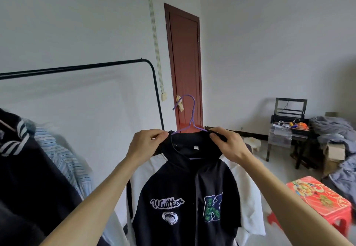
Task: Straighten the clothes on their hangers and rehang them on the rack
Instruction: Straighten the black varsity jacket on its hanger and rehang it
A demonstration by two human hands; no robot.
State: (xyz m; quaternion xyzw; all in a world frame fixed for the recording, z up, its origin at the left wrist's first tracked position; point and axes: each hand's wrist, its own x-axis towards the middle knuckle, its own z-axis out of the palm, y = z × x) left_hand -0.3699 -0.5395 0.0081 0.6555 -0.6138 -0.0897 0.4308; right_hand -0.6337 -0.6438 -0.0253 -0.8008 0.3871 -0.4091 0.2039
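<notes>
Both hands pinch the black jacket [185, 193] collar, left hand [146, 143] and right hand [229, 145] flanking the purple hanger [189, 122], whose hook points toward ten o'clock, where the rack bar [77, 68] runs nearer the left hand.

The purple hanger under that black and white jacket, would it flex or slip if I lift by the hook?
The purple hanger looks like thin wire, so it probably flexes under the jacket. The jacket drapes limply, so it may slide off. Both hands, left and right, pinch the collar, steadying it.
</notes>
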